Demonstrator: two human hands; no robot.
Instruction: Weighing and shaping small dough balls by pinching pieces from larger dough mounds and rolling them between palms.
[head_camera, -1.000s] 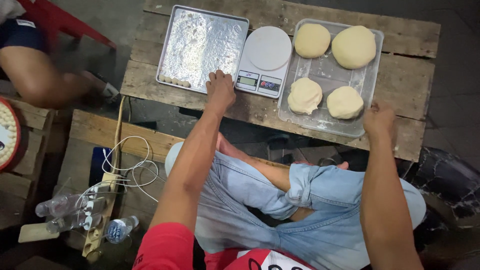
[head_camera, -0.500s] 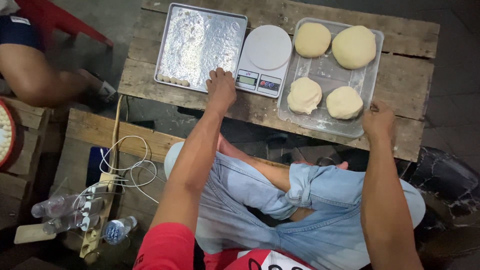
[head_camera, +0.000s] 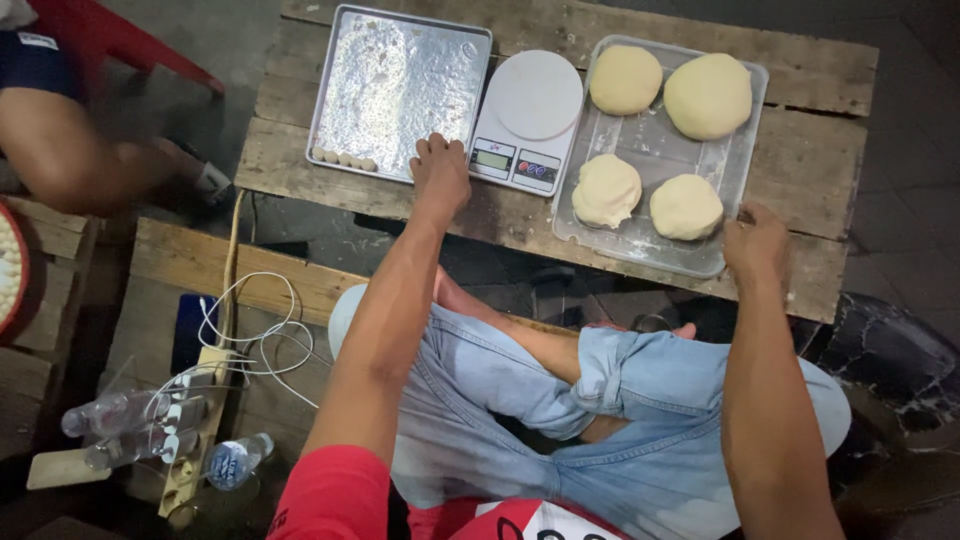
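My left hand rests palm down on the wooden table, at the near corner of a floured metal tray and beside a white kitchen scale. A short row of small dough pieces lies along the tray's near edge. My right hand is closed on the near right corner of a clear plastic tray. This tray holds several round dough balls. I sit cross-legged in blue jeans below the table.
Another person's leg and a red stool are at the upper left. A power strip with white cables and plastic water bottles lie on wooden planks at the lower left. A round tray of small dough pieces shows at the left edge.
Both hands stay where they were. The view has shifted only slightly.
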